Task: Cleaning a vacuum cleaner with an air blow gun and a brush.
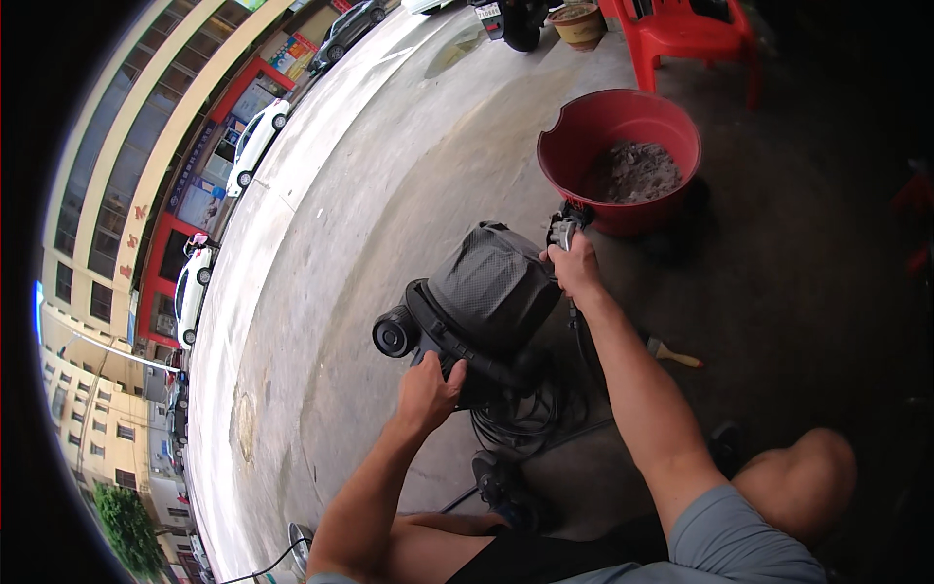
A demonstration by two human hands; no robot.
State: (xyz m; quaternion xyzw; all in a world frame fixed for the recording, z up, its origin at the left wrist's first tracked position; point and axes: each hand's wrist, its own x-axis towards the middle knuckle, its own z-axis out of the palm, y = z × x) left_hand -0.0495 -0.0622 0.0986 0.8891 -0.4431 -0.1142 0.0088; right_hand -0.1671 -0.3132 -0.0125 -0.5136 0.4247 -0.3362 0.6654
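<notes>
In front of me is a black vacuum cleaner head, tilted, with a grey cloth filter over it and a round black wheel-like part at its left. My left hand grips the near lower rim of the head, its fingertips partly hidden behind the edge. Close to the filter's right side, my right hand is closed round a silver and black air gun. A dark hose hangs below that hand. Beneath the head lies a coil of black cable.
A red plastic tub with grey debris inside stands just beyond my right hand. A paintbrush lies by my right forearm. Farther off are a red chair, a plant pot and parked cars along the street.
</notes>
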